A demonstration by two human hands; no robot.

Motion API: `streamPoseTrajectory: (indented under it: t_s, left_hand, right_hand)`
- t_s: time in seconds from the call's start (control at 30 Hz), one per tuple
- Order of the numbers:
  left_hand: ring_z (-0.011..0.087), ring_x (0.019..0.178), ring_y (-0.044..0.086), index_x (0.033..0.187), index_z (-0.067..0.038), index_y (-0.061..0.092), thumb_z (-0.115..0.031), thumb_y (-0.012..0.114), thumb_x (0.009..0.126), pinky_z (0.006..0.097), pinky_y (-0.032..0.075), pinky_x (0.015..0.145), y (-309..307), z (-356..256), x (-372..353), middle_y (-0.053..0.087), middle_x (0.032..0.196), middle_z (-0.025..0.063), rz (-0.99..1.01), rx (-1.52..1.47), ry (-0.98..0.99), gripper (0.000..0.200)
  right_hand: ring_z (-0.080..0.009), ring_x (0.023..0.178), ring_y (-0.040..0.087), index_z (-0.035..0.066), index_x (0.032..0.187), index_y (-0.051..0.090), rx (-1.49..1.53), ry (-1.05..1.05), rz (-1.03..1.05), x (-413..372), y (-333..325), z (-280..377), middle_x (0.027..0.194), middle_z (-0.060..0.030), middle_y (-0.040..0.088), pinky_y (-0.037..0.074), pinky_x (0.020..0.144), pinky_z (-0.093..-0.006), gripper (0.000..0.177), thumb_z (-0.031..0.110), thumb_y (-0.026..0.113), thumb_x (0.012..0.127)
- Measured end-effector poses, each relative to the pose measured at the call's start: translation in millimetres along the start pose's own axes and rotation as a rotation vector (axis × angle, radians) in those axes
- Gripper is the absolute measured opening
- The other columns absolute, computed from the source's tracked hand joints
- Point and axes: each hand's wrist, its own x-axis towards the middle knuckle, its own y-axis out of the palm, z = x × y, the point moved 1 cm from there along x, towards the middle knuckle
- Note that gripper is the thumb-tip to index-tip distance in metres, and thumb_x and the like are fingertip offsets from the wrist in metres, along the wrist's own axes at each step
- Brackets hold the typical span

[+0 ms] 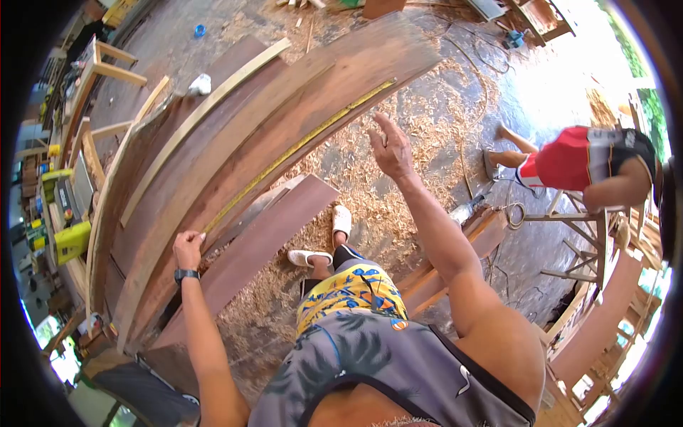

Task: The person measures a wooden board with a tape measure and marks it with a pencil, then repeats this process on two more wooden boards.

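Note:
A long wooden plank (pixel 284 135) stretches away from me at a slant, with a yellow tape measure (pixel 299 148) pulled out along its near edge. At the plank's closer end, my left hand (pixel 188 249) pinches the tape's end between thumb and fingers; a dark watch is on that wrist. My right hand (pixel 393 148) hovers over the shavings beside the plank's far end, fingers apart and holding nothing. The tape's far end lies near its fingertips but apart from them. Below the plank rests a shorter reddish-brown board (pixel 263 249).
Wood shavings (pixel 356 171) cover the floor round my feet. More boards (pixel 192 135) lie left of the plank. A co-worker (pixel 583 160) in a red and black top bends over at right, near a wooden trestle (pixel 587 235). A cable (pixel 466 156) runs across the floor.

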Motion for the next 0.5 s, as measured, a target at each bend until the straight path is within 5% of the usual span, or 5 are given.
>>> streamPoseTrajectory:
  t_s: [0.13, 0.5]
  left_hand:
    - [0.0308, 0.083, 0.065, 0.084, -0.004, 0.073, -0.022, 0.076, 0.077, 0.0384, 0.051, 0.077, -2, -2, -1, 0.067, 0.087, 0.0156, 0.013, -0.008, 0.004, 0.02]
    - [0.0295, 0.084, 0.066, 0.086, -0.006, 0.074, -0.024, 0.076, 0.079, 0.0378, 0.05, 0.076, -2, -7, -3, 0.068, 0.086, 0.0135, -0.014, 0.033, -0.01, 0.02]
  right_hand:
    - [-0.0276, 0.107, 0.069, 0.004, 0.132, 0.057, 0.131, 0.041, 0.017, 1, 2, 4, 0.116, -0.0147, 0.07, 0.055, 0.091, -0.0388, 0.041, 0.027, 0.058, 0.098]
    - [-0.0213, 0.097, 0.072, 0.006, 0.139, 0.051, 0.21, 0.046, 0.227, 18, -9, 29, 0.113, -0.0127, 0.072, 0.055, 0.084, -0.0316, 0.041, 0.017, 0.054, 0.1]
